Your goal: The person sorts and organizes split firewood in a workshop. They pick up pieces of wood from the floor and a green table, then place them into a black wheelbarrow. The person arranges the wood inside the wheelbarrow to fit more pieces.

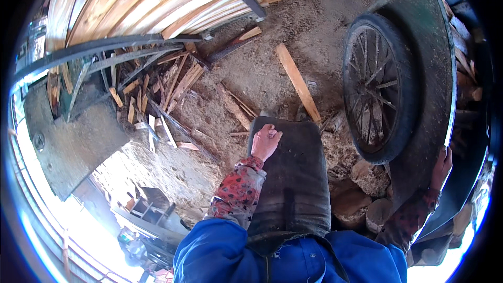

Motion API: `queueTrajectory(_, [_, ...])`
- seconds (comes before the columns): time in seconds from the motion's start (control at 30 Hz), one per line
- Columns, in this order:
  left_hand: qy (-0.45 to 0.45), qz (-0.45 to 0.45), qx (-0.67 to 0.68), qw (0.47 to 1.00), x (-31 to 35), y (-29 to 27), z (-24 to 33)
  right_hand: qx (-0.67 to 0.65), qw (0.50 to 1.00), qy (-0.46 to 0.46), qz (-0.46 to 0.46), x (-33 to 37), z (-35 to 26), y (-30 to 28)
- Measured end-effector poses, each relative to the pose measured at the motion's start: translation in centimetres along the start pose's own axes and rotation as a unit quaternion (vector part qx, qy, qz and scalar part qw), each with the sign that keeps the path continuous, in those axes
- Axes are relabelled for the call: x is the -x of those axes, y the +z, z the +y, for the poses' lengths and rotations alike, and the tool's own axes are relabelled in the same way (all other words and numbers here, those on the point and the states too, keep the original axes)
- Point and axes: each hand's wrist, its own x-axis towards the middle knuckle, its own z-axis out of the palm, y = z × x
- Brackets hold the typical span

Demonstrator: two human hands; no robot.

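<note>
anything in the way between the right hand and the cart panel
Nothing visible: the right hand appears to touch the edge of the cart panel, and the wheel is off to the left.

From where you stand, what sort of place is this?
Probably a wood store or yard shed: stacked planks at upper left, wood scraps scattered across a dirt floor, and a spoked wheel beside a dark, cart-like panel suggest it.

One cart point(432, 73), one spoked wheel point(365, 92)

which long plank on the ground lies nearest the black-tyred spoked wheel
The flat, orange-brown wooden plank, left of the wheel; the other long pieces lie farther left.
</note>
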Motion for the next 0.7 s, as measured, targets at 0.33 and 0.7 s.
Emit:
queueTrajectory(0.33, [-0.030, -0.058, 0.075, 0.995, 5.3, 0.3, -7.2, 0.046, 0.997, -0.055, -0.012, 1.5, -3.0, 0.4])
queueTrajectory(0.7, [-0.071, 0.062, 0.183, 0.979, 11.9, -7.6, -24.3, 0.148, 0.976, -0.157, 0.025, 14.3, -10.8, 6.9])
